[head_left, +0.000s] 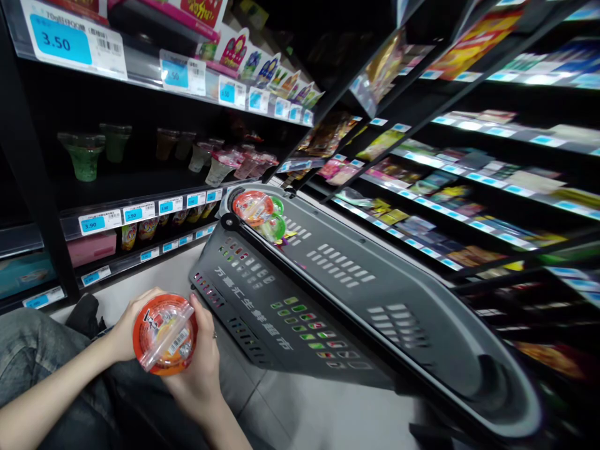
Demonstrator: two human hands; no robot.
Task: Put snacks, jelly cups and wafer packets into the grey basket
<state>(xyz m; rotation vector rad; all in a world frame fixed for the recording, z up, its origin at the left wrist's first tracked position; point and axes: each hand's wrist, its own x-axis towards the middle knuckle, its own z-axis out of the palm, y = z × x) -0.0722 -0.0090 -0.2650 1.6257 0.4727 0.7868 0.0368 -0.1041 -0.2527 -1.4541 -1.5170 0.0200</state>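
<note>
Both of my hands are closed around a round jelly cup [162,337] with an orange-red printed lid, held low in front of my knees. A clear plastic strip, perhaps a wrapped spoon, lies slantwise across its lid beside a barcode label. My left hand [122,331] grips the cup's left side, its fingers partly hidden behind it. Along the right side is my right hand [204,350], with a ring on one finger. A grey shopping basket [323,312] stands to the right of my hands. Inside its far end are a similar orange-lidded cup [253,207] and green-lidded cups [275,226].
On the left shelf stand green jelly cups [84,156] and pink-topped cups [222,165], above a price strip [134,214]. A second shelf rack [497,181] with bagged goods rises on the right, blurred. Tiled floor [276,406] lies under the basket.
</note>
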